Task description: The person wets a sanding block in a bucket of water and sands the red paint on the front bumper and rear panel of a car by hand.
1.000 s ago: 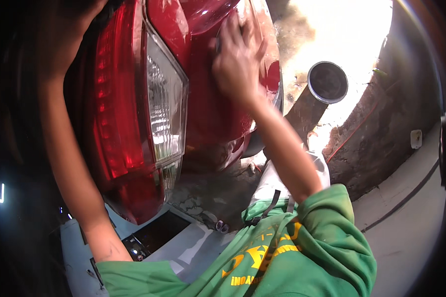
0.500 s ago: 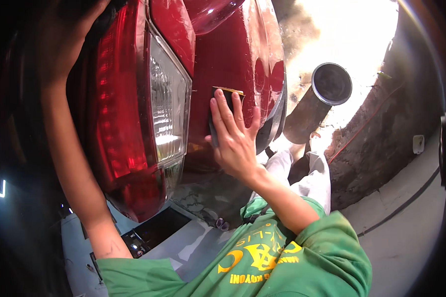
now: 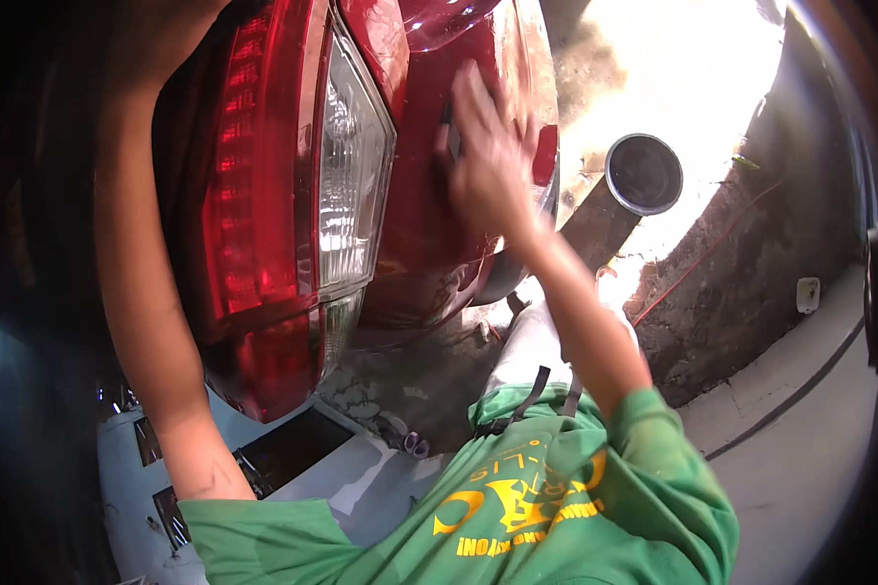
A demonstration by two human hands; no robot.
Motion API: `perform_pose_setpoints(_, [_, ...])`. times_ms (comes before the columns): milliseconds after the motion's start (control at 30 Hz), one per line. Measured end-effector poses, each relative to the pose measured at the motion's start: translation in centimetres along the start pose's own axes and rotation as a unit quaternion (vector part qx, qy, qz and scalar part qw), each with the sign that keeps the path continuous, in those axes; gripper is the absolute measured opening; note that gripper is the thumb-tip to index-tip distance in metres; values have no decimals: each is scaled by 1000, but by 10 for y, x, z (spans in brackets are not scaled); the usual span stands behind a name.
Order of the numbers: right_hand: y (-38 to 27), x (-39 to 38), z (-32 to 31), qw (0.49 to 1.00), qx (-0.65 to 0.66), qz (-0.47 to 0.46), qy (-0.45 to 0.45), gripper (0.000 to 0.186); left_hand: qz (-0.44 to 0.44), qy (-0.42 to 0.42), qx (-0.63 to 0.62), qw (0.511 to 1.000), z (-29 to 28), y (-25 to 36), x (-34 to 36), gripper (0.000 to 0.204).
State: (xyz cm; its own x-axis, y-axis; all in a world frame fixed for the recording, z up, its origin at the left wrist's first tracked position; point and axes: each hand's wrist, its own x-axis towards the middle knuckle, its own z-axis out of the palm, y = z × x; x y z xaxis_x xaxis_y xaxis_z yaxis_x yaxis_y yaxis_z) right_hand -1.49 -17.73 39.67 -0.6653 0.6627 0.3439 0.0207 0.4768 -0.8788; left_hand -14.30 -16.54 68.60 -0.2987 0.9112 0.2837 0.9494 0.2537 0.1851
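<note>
My right hand [image 3: 490,161], blurred by motion, lies over a dark sanding pad [image 3: 446,135] on a red car bumper [image 3: 424,219]. Its fingers stretch up the glossy paint, and only the pad's left edge shows beside them. Just left of this hand is the car's tail light [image 3: 263,185], with a red lens and a clear section [image 3: 346,195]. My left arm [image 3: 137,224] reaches up along the light's far left side. The left hand [image 3: 178,24] runs into shadow at the top edge, its fingers hidden.
Right of the bumper stands a tall grey cylinder [image 3: 644,174] with a round top, close to my legs. A thin orange cord [image 3: 707,255] runs along the dark ground beside a pale wall [image 3: 790,429]. A light-coloured vehicle [image 3: 361,478] is at lower left.
My right hand and the sanding pad have moved up the bumper. The car appears shifted slightly right in view. My left arm still reaches up beside the tail light.
</note>
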Motion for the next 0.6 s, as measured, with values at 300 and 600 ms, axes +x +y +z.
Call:
perform_pose_setpoints(300, [-46,-85,-2,996,-37,27,-77,67,104,22,73,992,9,-2,-10,30])
perform_pose_setpoints(600, [-24,-28,12,999,-14,51,-7,63,104,8,59,993,10,3,-9,30])
